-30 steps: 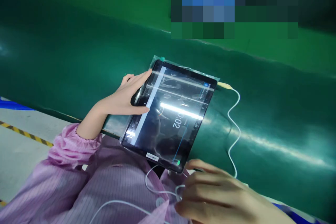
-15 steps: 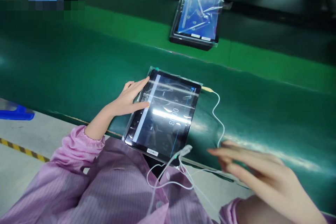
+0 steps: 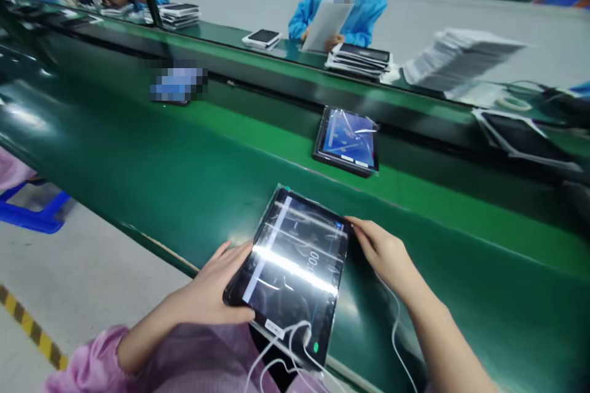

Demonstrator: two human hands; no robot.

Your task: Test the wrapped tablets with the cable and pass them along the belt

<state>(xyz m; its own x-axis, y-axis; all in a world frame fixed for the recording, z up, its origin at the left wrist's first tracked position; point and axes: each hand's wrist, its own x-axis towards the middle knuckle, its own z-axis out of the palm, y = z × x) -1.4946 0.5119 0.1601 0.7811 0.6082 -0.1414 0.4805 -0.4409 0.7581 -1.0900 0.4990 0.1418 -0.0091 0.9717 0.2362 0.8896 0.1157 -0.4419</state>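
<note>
A tablet (image 3: 295, 276) under clear film lies at the near edge of the green bench, its dark screen showing large timer digits and a bright glare band. My left hand (image 3: 214, 288) grips its left side, thumb at the lower left corner. At the upper right corner, my right hand (image 3: 380, 245) has its fingers pinched on the cable plug, which they mostly hide. From under that hand a white cable (image 3: 396, 319) runs down. More white cord (image 3: 299, 331) loops over the tablet's lower edge, against my clothing.
Beyond the bench edge, another film-covered tablet (image 3: 350, 138) rests on a lower green strip. Further back are stacked tablets (image 3: 359, 61), a pile of papers (image 3: 461, 61) and co-workers in blue (image 3: 369, 9). A blue stool (image 3: 34, 212) stands on the floor at left.
My right hand has moved from the lower right up to the plug at the tablet's corner. My left hand has shifted down the tablet's side. The view has tilted up.
</note>
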